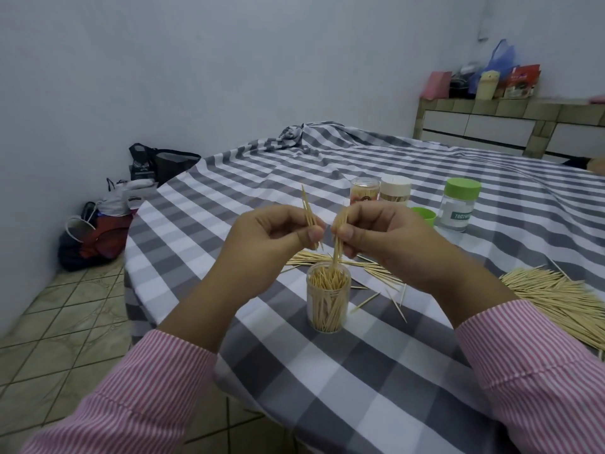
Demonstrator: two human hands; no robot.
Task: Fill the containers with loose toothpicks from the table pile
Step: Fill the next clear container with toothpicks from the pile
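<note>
Fingers (314, 235) of the left hand (271, 237) are pinched on a few toothpicks (308, 213). A small bunch (339, 239) is pinched by the right hand (376, 234), tips down into the open jar (328, 298), which looks nearly full. A big pile (556, 299) is left on the tabletop (360, 381) at three o'clock. Three capped jars (396, 193) are seen beyond at one o'clock.

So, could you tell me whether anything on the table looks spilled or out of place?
A few stray toothpicks lie scattered right of the open container, apart from the pile. A loose green lid sits beside the green-capped jar.
</note>
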